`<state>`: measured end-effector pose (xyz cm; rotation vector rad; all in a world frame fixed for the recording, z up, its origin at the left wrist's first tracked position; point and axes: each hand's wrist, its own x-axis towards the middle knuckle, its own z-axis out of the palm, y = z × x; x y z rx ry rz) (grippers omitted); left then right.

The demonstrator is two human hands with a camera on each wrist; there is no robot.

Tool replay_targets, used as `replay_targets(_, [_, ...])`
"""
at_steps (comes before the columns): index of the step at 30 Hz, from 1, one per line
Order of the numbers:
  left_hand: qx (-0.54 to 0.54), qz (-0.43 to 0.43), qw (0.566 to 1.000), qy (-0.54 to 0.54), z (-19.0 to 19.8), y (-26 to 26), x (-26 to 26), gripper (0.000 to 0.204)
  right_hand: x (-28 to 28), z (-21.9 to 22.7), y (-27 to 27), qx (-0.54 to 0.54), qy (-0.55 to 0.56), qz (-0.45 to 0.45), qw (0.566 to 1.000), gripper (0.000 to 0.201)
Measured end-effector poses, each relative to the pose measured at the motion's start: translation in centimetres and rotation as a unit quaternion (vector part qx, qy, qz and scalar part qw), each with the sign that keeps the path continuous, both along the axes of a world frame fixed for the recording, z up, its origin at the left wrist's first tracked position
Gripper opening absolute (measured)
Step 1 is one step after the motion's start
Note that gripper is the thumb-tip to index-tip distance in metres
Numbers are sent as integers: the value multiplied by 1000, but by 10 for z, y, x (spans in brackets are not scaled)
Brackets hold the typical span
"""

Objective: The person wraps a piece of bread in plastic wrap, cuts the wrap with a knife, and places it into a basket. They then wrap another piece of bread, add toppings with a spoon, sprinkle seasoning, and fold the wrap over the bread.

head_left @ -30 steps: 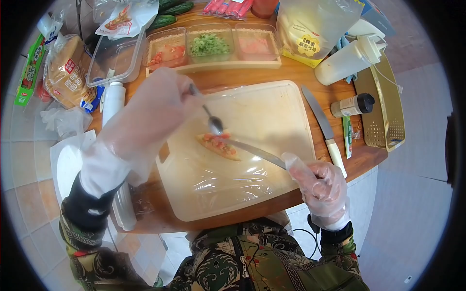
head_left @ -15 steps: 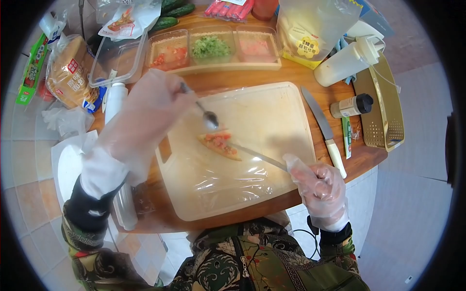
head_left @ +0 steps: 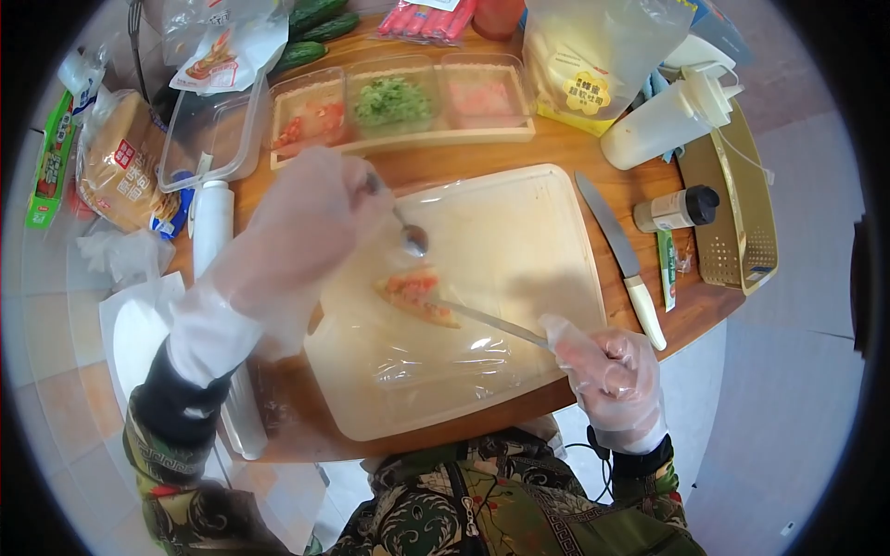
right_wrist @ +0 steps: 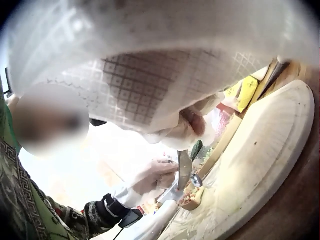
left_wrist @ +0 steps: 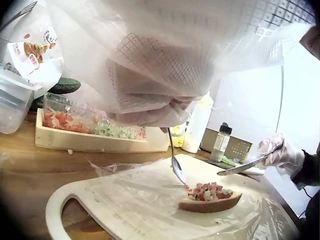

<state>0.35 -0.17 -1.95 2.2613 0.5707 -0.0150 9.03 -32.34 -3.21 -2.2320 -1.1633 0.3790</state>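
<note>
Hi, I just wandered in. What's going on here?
Someone in clear plastic gloves is working on a small piece of bread topped with chopped bits, on a film-covered cutting board. The left hand holds a spoon and the right hand a flat blade, both close to the topping. More chopped ingredients sit in a wooden tray beyond the board.

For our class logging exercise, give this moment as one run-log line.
left hand holds spoon | right hand holds knife | topped bread lies on film-covered cutting board | both tools near bread
</note>
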Motion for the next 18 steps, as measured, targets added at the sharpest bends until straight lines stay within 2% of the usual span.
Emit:
replay_targets(5, [11,-9,1000,13,1,-1,2,23,-1,-3,0,7,17,-11,1000,24])
replay_targets(7, [12,-10,1000,11,0,-1,2,23,-3,3,2,-22,88,-68,994,22])
replay_targets(11, [18,-16,1000,11,1,-1,2,23,-2,-2,-2,-29,89,-65,993,19])
replay_targets(13, [25,-20,999,10,1,0,2,22,0,-10,-4,40,-36,9,999,22])
replay_targets(14, [31,-23,999,9,0,1,2,22,-1,-9,-4,40,-36,10,998,22])
replay_targets(16, [30,-21,999,10,-3,2,1,22,-3,-5,-2,3,68,-41,997,31])
replay_targets(18, [29,-19,999,10,-3,3,2,22,0,-11,-3,33,34,-14,999,31])
